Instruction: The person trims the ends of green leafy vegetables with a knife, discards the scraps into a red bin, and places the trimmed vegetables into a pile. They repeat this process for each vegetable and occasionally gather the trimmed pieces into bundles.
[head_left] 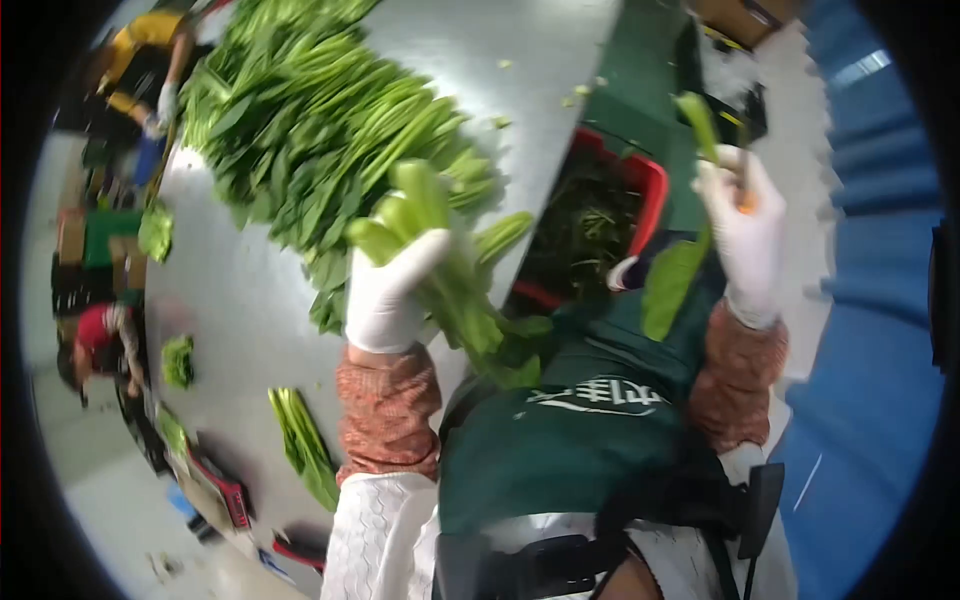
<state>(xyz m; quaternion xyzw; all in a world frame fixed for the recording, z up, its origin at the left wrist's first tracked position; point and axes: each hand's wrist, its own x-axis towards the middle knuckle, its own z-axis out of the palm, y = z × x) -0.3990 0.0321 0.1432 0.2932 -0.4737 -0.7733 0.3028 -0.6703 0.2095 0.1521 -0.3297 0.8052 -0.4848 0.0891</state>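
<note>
My left hand (392, 290), in a white glove, is closed around a bunch of leafy greens (455, 290), its thick pale stalk ends pointing up and its leaves hanging toward my apron. In its white glove, my right hand (748, 225) is raised over the right side and pinches a single leafy stalk (672, 285), whose leaf dangles below. A thin dark tool with an orange part (746, 203) also shows in that hand; blur hides its kind. A big pile of leafy greens (330, 130) lies on the metal table just beyond my left hand.
A red crate (652, 195) with dark leafy scraps stands below the edge of the metal table (240, 330). One small bunch (303, 440) lies at the near left. Two co-workers (140, 60) are across the table. A blue curtain-like surface (870, 350) is at right.
</note>
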